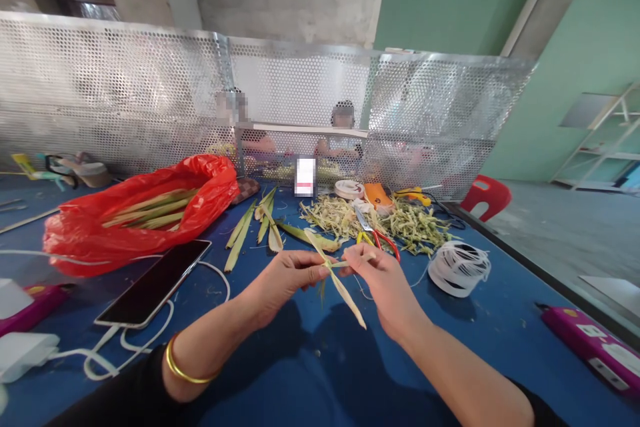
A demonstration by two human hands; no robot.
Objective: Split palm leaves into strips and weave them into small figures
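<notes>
Over the blue table, my left hand [293, 275] pinches several pale green leaf strips [350, 300] where they cross. One strip slants down toward me, and another reaches to the right. My right hand [377, 280] has its thumb and fingers closed on the right-going strip, close beside the left fingertips. Just beyond the hands lie red-handled scissors [384, 245] with their blades pointing away. Behind my left hand, flat leaf pieces [241, 235] rest on the table. A thin white string passes near my right hand toward a white spool [459, 268].
A red plastic bag [90, 240] of long leaves stands left, near a phone [155, 283] with white cables. Heaps of small plaited leaf pieces [413, 223] lie behind the hands. A perforated metal screen [300, 80] borders the far side, with people behind it. Purple packages flank the table.
</notes>
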